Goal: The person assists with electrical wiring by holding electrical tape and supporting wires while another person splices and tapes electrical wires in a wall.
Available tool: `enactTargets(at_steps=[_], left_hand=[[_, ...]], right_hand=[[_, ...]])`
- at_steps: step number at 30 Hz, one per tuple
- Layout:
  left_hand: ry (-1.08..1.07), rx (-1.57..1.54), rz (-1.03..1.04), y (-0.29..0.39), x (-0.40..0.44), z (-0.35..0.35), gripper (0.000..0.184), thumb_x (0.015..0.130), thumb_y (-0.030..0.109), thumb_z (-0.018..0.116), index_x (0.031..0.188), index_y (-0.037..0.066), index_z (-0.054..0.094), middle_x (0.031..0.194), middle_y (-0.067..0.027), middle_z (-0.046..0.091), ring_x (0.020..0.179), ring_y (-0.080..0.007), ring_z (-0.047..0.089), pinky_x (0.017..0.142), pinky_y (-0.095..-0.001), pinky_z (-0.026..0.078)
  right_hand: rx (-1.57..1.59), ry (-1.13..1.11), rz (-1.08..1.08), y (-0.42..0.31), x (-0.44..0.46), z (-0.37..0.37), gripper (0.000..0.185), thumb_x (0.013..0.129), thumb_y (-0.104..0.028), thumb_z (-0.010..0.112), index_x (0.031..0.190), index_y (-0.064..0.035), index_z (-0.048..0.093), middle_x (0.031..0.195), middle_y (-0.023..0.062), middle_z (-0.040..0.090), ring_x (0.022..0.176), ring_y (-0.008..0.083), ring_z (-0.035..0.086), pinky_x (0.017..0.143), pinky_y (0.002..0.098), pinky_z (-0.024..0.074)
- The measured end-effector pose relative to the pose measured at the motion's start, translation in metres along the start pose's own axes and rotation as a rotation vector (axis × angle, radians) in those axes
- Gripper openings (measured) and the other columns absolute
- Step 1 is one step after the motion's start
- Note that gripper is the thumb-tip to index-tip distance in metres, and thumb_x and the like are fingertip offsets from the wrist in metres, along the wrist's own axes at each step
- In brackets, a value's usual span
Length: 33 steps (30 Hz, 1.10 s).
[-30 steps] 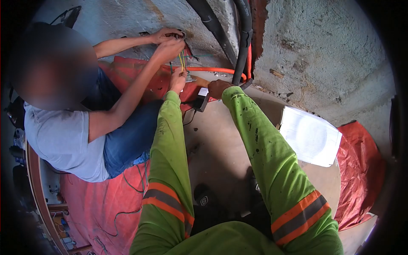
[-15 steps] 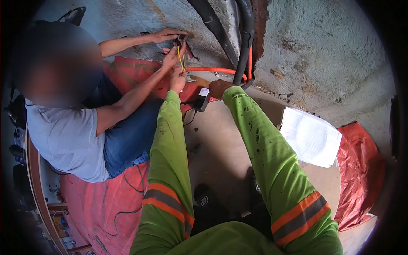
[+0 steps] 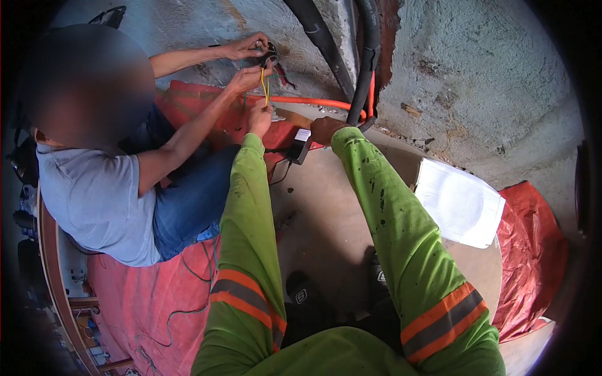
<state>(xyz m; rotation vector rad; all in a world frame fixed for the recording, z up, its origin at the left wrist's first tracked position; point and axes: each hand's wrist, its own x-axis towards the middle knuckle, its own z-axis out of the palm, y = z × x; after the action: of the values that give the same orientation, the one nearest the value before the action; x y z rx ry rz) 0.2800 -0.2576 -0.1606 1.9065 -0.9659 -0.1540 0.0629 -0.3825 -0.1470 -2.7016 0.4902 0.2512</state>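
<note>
**Yellow wires between two people's hands**

Our left hand [image 3: 258,117] has its fingers closed on slim, bright yellow wires [image 3: 264,88] that rise, slightly bowed, to a co-worker's hands [image 3: 246,79] at a round black fitting [image 3: 269,59] by the wall [image 3: 476,81]. Our right hand [image 3: 327,130] is curled beside a black box [image 3: 300,149]; we cannot tell whether it grips anything. The box sits at the edge of a red sheet [image 3: 188,94], its white label [image 3: 302,134] too small to read. We make out a white S mark [image 3: 301,296] on our dark shoe [image 3: 297,286]; print on the white paper [image 3: 461,200] is illegible.
</note>
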Motion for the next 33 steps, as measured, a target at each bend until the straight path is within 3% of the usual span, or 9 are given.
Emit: enactTargets(at_steps=[3,10,15,18,21,30,33], left_hand=[[0.027,0.048,0.066,-0.006,0.000,-0.007,0.025,0.092,0.014,0.058,0.113,0.004,0.067,0.098,-0.0138,0.069,0.089,-0.0231,0.066,0.081,-0.0359,0.051],[-0.019,-0.058,-0.193,0.034,-0.006,-0.001,0.025,0.092,0.018,0.061,0.112,0.004,0.067,0.099,-0.0122,0.070,0.090,-0.0225,0.067,0.081,-0.0355,0.051],[-0.021,0.098,-0.016,0.018,-0.004,0.003,0.027,0.094,0.021,0.059,0.116,0.005,0.065,0.100,-0.0154,0.070,0.094,-0.0273,0.067,0.083,-0.0386,0.051],[-0.050,0.088,-0.124,0.011,-0.002,0.004,0.028,0.094,0.020,0.057,0.118,0.007,0.064,0.101,-0.0178,0.069,0.097,-0.0313,0.067,0.084,-0.0401,0.051],[-0.035,0.096,-0.008,0.004,-0.002,0.011,0.027,0.094,0.019,0.057,0.117,0.007,0.064,0.102,-0.0188,0.069,0.098,-0.0325,0.067,0.084,-0.0398,0.051],[0.003,0.082,0.033,0.018,-0.011,0.010,0.026,0.092,0.018,0.058,0.112,0.003,0.064,0.097,-0.0183,0.069,0.091,-0.0305,0.066,0.082,-0.0404,0.051],[-0.027,0.046,-0.043,0.017,-0.008,0.012,0.024,0.092,0.017,0.058,0.111,0.003,0.064,0.098,-0.0188,0.069,0.092,-0.0303,0.066,0.082,-0.0406,0.050]], right_hand=[[0.062,0.003,0.000,-0.002,-0.006,-0.006,0.035,0.090,-0.029,0.054,0.109,-0.0055,0.072,0.112,0.0204,0.070,0.105,0.0389,0.068,0.094,0.0480,0.0535],[0.045,-0.008,0.012,-0.009,-0.013,-0.014,0.036,0.090,-0.030,0.054,0.110,-0.0059,0.073,0.113,0.0202,0.070,0.107,0.0381,0.068,0.094,0.0481,0.0533],[0.072,0.008,0.047,-0.011,-0.018,-0.015,0.037,0.090,-0.032,0.055,0.108,-0.0057,0.073,0.110,0.0204,0.071,0.104,0.0377,0.069,0.093,0.0478,0.0535],[0.068,0.043,0.013,-0.008,-0.013,-0.010,0.037,0.089,-0.033,0.056,0.107,-0.0059,0.074,0.108,0.0203,0.071,0.102,0.0378,0.069,0.093,0.0477,0.0538],[0.064,0.045,0.045,-0.007,-0.010,-0.006,0.037,0.089,-0.034,0.056,0.107,-0.0060,0.074,0.107,0.0203,0.072,0.102,0.0374,0.069,0.093,0.0475,0.0538],[0.058,0.038,0.019,-0.003,-0.004,-0.001,0.037,0.089,-0.033,0.056,0.107,-0.0057,0.073,0.108,0.0204,0.071,0.102,0.0386,0.069,0.093,0.0477,0.0536],[0.037,0.019,0.001,-0.002,-0.002,0.001,0.037,0.090,-0.034,0.055,0.108,-0.0056,0.072,0.110,0.0204,0.070,0.103,0.0385,0.068,0.093,0.0478,0.0536]])
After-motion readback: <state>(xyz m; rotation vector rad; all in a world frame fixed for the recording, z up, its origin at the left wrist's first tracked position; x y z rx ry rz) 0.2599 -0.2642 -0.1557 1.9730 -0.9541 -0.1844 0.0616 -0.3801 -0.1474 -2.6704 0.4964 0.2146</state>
